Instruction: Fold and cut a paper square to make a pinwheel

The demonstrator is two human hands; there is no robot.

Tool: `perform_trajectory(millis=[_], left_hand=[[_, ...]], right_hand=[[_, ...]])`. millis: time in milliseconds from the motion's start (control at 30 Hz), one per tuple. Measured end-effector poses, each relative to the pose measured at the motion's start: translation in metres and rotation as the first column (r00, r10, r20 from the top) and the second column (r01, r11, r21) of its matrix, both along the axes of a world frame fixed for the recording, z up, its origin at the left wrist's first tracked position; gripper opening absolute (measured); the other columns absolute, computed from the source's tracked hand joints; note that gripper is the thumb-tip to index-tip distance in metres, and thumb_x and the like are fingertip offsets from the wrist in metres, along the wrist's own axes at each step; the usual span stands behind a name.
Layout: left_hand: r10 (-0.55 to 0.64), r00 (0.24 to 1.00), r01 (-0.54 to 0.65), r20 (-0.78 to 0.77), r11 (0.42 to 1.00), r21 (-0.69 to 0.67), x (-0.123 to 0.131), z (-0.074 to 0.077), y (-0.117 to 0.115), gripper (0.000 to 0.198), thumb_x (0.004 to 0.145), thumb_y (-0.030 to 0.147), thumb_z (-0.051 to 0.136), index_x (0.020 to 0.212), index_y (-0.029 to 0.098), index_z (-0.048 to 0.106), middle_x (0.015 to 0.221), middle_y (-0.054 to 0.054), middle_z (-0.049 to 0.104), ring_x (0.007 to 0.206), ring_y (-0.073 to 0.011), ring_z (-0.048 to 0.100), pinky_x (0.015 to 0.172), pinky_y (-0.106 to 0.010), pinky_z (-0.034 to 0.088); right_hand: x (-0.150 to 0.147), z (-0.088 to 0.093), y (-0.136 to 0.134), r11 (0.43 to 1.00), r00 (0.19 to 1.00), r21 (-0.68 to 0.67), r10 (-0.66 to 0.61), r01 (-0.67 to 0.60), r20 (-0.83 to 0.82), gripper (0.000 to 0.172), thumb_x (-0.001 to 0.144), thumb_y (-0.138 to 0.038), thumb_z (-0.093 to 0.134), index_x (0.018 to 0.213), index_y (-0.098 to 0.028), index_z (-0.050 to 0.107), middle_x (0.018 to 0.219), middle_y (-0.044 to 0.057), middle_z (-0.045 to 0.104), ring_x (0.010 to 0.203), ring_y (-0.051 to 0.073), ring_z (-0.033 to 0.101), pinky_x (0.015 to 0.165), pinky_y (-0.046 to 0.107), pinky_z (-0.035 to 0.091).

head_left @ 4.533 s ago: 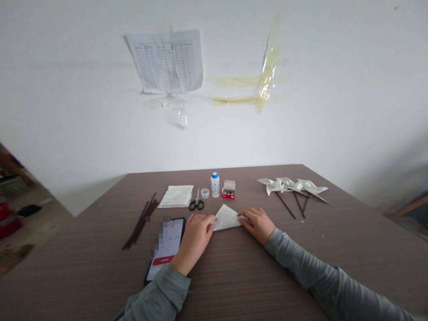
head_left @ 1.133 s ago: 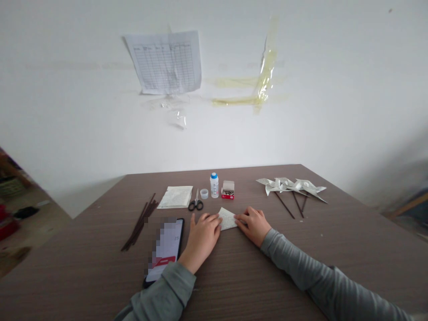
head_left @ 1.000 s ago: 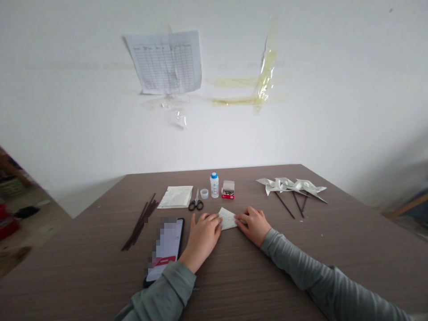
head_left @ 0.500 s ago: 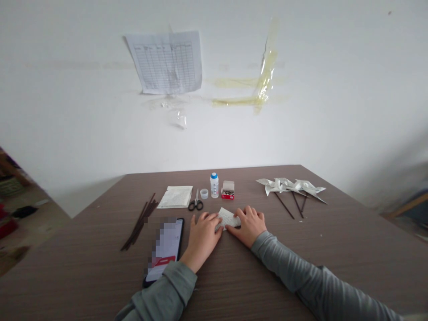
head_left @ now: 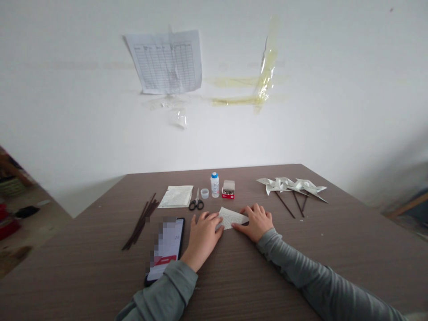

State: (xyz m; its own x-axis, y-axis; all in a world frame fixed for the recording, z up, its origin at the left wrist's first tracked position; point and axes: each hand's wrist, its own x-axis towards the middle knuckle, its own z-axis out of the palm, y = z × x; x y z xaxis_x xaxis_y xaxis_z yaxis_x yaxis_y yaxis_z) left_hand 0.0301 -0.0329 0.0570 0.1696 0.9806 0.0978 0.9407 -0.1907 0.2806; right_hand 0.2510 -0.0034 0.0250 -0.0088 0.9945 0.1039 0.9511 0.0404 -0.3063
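Observation:
A folded sheet of printed paper [head_left: 231, 218] lies flat on the brown wood-grain table [head_left: 254, 267], held between both hands. My left hand [head_left: 203, 236] presses its left end with the fingertips. My right hand [head_left: 256, 222] rests on its right end, with the fingers over the corner. Just left of my left hand lies a smartphone [head_left: 165, 249], its screen partly pixelated. Nearest above the paper are small black-handled scissors [head_left: 196, 204] and a small red-and-white box of pins [head_left: 228, 189].
Along the far side stand a blue-capped glue bottle [head_left: 215, 184], a small clear cap [head_left: 204, 193] and a stack of printed paper [head_left: 176, 196]. Dark thin sticks [head_left: 140, 221] lie at left. Paper pinwheels on sticks [head_left: 290, 186] lie at right. The table's far edge meets a white wall.
The paper has gone from a raised triangle to a flatter, longer fold. My right hand has shifted slightly right and uncovered more of it. My left hand stays nearly still.

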Motion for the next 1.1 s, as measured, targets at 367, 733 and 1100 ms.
perform_trajectory(millis=[367,733,1100], left_hand=[[-0.015,1.0,0.014,-0.013,0.999,-0.037,0.001,0.003,0.0,0.041,0.122,0.019,0.076,0.153,0.034,0.098,0.18,-0.009,0.086,0.177,-0.0449,0.07,0.153,-0.082,0.046],[-0.014,1.0,0.014,0.011,1.0,-0.012,-0.003,-0.007,0.004,0.036,0.122,0.025,0.077,0.148,0.037,0.099,0.174,-0.008,0.089,0.17,-0.0423,0.071,0.152,-0.078,0.046],[-0.004,1.0,0.004,0.019,1.0,0.005,-0.002,-0.007,0.002,0.036,0.121,0.021,0.079,0.147,0.036,0.1,0.174,-0.01,0.089,0.171,-0.0438,0.073,0.151,-0.079,0.049]], right_hand=[[0.033,0.005,0.003,0.998,0.999,-0.06,0.0,-0.002,-0.035,0.049,0.109,-0.065,0.093,0.147,-0.033,0.093,0.155,0.016,0.082,0.16,0.048,0.071,0.13,0.064,0.055],[0.052,-0.004,-0.003,0.993,0.996,0.104,-0.046,0.054,-0.076,0.02,0.107,-0.044,0.095,0.124,-0.033,0.095,0.134,0.017,0.084,0.138,0.048,0.076,0.111,0.058,0.056],[0.076,-0.003,0.006,0.999,0.993,-0.015,-0.052,0.051,-0.103,0.026,0.107,-0.041,0.092,0.132,-0.036,0.098,0.135,0.015,0.082,0.142,0.047,0.075,0.118,0.062,0.059]])
